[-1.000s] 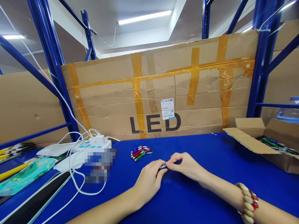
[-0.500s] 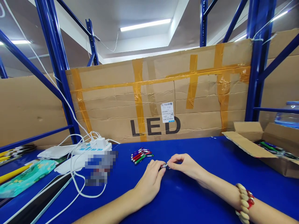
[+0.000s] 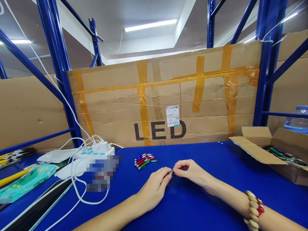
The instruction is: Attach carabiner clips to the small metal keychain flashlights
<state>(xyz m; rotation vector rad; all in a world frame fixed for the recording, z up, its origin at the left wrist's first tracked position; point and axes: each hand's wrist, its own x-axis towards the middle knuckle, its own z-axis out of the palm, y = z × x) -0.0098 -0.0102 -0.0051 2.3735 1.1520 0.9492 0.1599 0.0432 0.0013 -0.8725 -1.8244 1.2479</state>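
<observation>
Looking through the head camera, I am seeing both hands meeting over the middle of the blue worktop (image 3: 211,205). The left hand (image 3: 154,189) is lying palm down, its thumb and fingertips pinching one end of a small dark cylinder (image 3: 170,173). The right hand (image 3: 190,171) is pinching the other end between thumb and forefinger, its other fingers curling in. Those fingertips are hiding most of the small dark cylinder, so I am only making out a shiny metal band, and I cannot tell whether it is touching the worktop. A bead bracelet (image 3: 253,208) of pale and red beads is sitting on the right wrist, partly running off the bottom of the frame.

Just behind the hands, toward the far edge, a bundle of little coloured tubes (image 3: 144,159) is lying: glossy red, green and purple with silvery ends. Toward the far left corner a white power strip (image 3: 96,150) is trailing looped white cables (image 3: 79,189), and a blurred patch (image 3: 103,171) is covering whatever is lying beside it. At the right edge an open cardboard box (image 3: 255,149), flaps spread, is holding slim green and purple sticks (image 3: 276,151), half hidden by its wall. A creased cardboard sheet (image 3: 163,96), striped with orange tape and lettered LED, is standing along the far edge.
</observation>
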